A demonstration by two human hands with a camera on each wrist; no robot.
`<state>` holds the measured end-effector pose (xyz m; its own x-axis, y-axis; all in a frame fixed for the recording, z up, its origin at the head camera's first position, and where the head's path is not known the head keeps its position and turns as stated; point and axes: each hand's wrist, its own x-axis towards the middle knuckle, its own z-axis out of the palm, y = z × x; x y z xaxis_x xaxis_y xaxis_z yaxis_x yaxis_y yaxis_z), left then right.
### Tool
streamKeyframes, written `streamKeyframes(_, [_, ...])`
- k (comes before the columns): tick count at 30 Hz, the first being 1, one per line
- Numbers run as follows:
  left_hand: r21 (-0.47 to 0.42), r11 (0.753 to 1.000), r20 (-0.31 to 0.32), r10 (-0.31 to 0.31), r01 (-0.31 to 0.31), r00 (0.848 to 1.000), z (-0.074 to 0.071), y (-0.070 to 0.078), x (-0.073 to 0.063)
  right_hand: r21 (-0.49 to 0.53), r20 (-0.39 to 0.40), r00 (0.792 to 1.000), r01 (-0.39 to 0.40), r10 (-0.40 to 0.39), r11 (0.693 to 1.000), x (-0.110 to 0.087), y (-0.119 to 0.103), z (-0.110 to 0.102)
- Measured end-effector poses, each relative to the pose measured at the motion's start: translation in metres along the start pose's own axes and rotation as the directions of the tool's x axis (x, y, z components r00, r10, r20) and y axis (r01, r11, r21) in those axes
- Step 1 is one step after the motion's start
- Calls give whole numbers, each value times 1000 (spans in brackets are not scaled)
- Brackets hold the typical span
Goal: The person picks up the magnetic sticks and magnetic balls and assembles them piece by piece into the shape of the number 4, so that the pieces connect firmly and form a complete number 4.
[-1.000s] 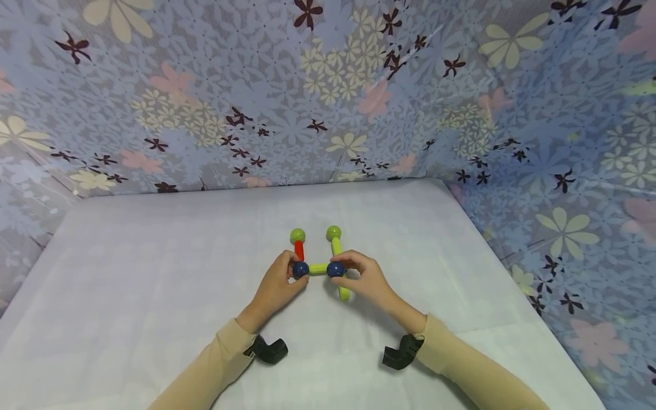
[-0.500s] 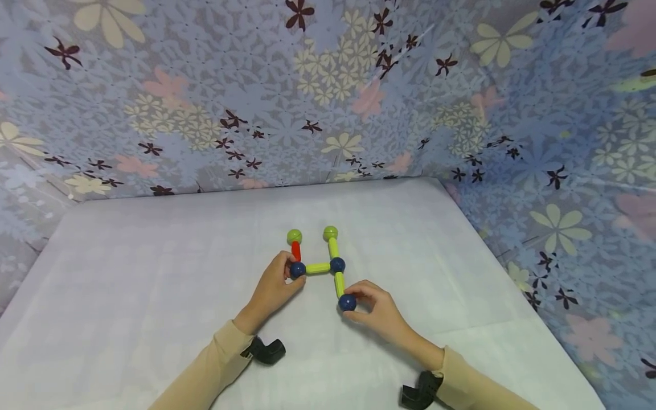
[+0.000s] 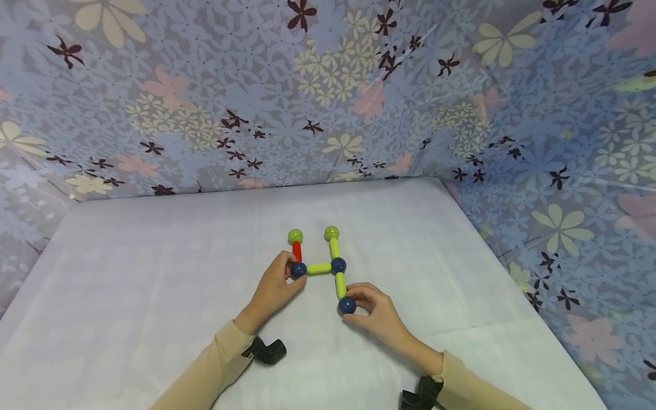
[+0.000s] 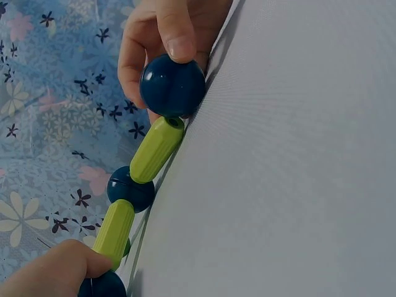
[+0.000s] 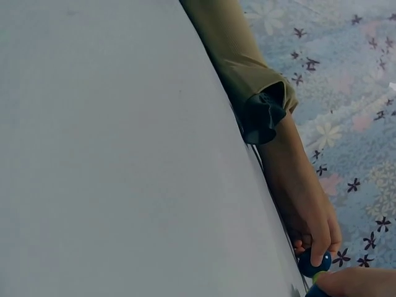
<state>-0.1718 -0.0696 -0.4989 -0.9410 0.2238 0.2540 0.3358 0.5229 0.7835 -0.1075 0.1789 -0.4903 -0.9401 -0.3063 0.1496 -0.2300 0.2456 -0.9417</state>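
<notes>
Magnetic rods and balls form a joined figure on the white cloth. My left hand (image 3: pixel 274 290) grips the left blue ball (image 3: pixel 299 270). A red rod (image 3: pixel 297 251) runs from that ball to a green ball (image 3: pixel 295 236). A yellow-green rod (image 3: pixel 319 268) links it to the middle blue ball (image 3: pixel 338 265). From the middle ball, another rod (image 3: pixel 335 247) reaches a second green ball (image 3: pixel 331 233), and a near rod (image 3: pixel 340 286) meets the near blue ball (image 3: pixel 347 306). My right hand (image 3: pixel 379 316) pinches this near ball; its thumb (image 4: pixel 177 31) lies on it in the left wrist view.
White cloth (image 3: pixel 154 273) covers the table. Floral fabric (image 3: pixel 287 91) hangs behind and along the right side. A black wrist mount (image 3: pixel 268 351) sits at my left cuff, another mount (image 3: pixel 422 393) at my right.
My right hand has moved from the middle blue ball towards me. A blue ball now sits at the near rod's end, where none showed a second ago. My left hand stays on its ball.
</notes>
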Motion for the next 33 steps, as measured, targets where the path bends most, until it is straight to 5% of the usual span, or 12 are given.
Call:
streamKeyframes(12, [10,1000,-7,9,-9,1000,0,0,1,-107,-60,998,24,-31,994,2,0,6])
streamKeyframes(22, [2,1000,5,-6,6,1000,-1,1,-2,-252,-88,996,-56,35,966,3,-3,9])
streamKeyframes(33, [12,1000,4,-11,11,1000,-2,3,-1,-265,-74,997,-54,35,963,6,-4,8])
